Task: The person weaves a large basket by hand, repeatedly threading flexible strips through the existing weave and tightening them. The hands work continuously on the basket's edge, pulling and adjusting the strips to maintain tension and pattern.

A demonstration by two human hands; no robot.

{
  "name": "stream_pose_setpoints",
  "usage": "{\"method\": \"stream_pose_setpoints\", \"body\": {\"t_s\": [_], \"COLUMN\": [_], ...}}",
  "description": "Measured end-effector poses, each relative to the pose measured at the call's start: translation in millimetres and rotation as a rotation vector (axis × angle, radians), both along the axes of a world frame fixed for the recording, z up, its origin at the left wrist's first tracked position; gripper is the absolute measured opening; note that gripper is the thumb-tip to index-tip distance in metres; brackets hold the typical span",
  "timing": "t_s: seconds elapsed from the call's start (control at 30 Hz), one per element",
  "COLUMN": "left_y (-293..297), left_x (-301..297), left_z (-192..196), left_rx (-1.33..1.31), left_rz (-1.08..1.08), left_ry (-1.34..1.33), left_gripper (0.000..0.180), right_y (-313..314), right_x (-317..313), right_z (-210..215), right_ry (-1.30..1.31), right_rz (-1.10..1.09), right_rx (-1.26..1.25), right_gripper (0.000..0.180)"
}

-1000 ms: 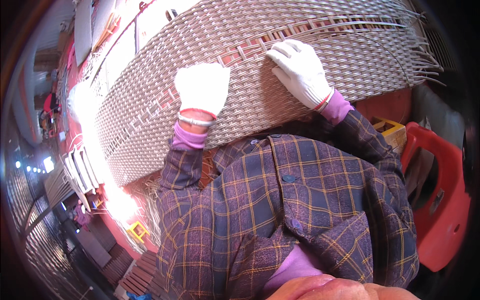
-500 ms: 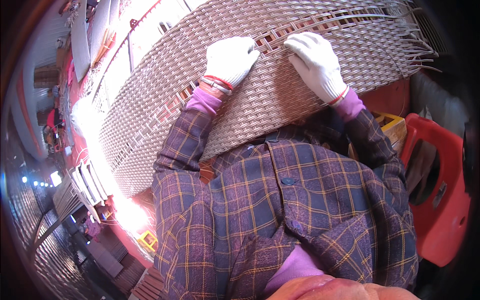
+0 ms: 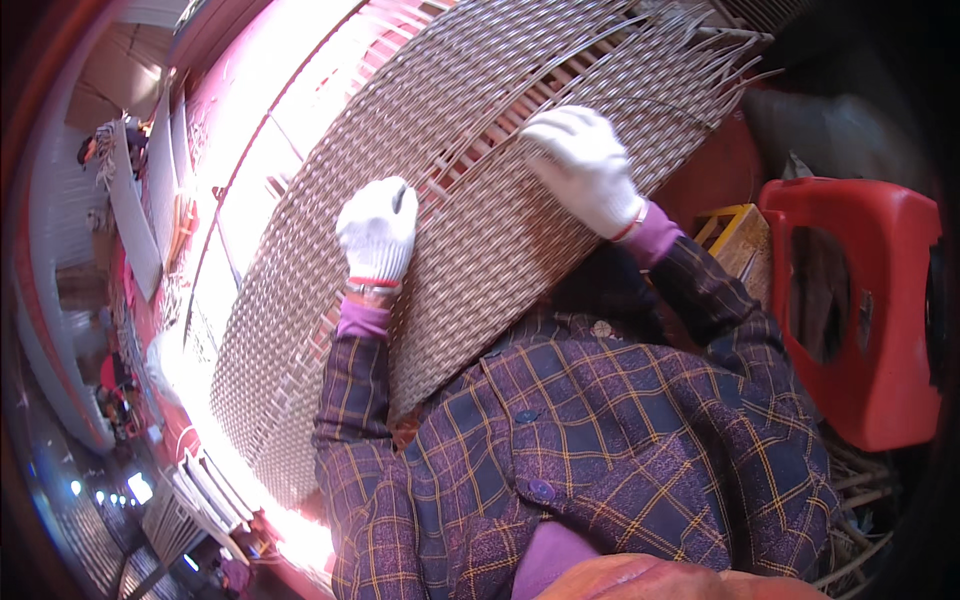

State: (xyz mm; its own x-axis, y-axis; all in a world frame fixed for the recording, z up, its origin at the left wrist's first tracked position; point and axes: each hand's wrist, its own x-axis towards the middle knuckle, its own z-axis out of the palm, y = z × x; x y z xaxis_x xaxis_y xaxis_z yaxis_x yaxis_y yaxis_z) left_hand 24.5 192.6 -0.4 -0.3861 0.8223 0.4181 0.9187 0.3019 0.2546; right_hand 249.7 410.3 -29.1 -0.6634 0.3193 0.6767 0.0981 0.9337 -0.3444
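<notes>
A large curved panel of woven grey-brown wicker [image 3: 470,285] lies aslant in front of me, with loose strand ends [image 3: 725,60] sticking out at its far right. A narrow open gap [image 3: 480,145] in the weave runs along its middle, showing pale crosspieces. Both hands wear white knitted gloves. My left hand [image 3: 378,232] is closed in a fist on the panel at the near-left end of the gap. My right hand [image 3: 582,165] is curled over the weave just right of the gap, slightly blurred. Its fingertips and anything in them are hidden.
At the right stands a red plastic chair [image 3: 890,330], with a yellow-edged wooden stool or box [image 3: 740,245] beside it. Glaring sunlight falls on the floor [image 3: 270,130] left of the panel. Stacked pale slats [image 3: 215,490] lie at the lower left.
The view has turned, so the panel appears tilted more steeply. My left hand shows lower and farther left, my right hand lower, and the two are farther apart.
</notes>
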Motion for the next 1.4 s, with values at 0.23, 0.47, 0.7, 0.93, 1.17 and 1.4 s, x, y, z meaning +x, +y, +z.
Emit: {"method": "stream_pose_setpoints", "body": {"t_s": [0.23,0.47,0.7,0.93,1.17,1.4], "left_y": [4,12,17,34,50,62], "left_x": [26,71,81,60,45,41], "left_z": [2,-5,3,1,1,9], "left_rx": [0.122,0.134,0.168,0.216,0.081,-0.143], "left_rz": [-0.097,-0.279,-0.263,-0.214,-0.137,-0.116], "left_ry": [0.103,0.065,0.036,0.022,-0.111,-0.15], "left_gripper": [0.017,0.024,0.026,0.017,0.012,0.023], "right_y": [118,154,148,139,131,143], "right_x": [128,157,161,170,159,190], "right_z": [-65,-131,-134,-122,-112,-110], "right_ry": [0.373,-0.1,-0.201,-0.341,-0.057,-0.409], "right_rz": [-0.98,-0.601,-0.613,-0.671,-0.587,-0.528], "right_rx": [-0.837,-0.658,-0.258,-0.241,-0.871,-0.338], "right_gripper": [0.032,0.063,0.081,0.084,0.069,0.074]}}
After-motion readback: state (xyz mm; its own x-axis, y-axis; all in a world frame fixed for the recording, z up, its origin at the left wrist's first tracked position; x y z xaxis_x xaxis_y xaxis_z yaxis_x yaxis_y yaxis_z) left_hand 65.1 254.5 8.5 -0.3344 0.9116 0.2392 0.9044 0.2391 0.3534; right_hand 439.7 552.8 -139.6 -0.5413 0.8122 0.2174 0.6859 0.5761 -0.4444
